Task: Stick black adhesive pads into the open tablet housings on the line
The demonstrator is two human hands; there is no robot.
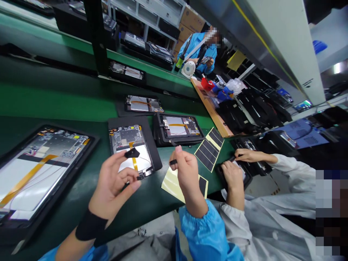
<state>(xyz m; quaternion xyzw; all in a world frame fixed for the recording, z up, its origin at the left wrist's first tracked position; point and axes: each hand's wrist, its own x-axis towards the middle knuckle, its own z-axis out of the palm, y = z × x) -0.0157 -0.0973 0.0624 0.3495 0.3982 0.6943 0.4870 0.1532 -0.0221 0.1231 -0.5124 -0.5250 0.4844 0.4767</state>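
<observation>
My left hand [112, 186], with a black band round its wrist, is raised in front of an opened tablet [129, 139]. A small black piece [132, 152] is at its index fingertip, and a dark bit shows near its thumb. My right hand [186, 170] is closed, thumb up, over a yellow backing sheet [171, 183]; a short black strip [173, 162] shows at its fingers. The opened tablet has a white battery and an orange flat cable and lies on a black pad. A sheet of black strips [210, 148] lies to the right.
A large opened tablet [35, 170] is at the left. More opened tablets [179, 126] lie behind. At the right, a co-worker's hands [233, 174] handle a device. Another person in blue [197, 47] is across the bench beside a white fan [188, 69].
</observation>
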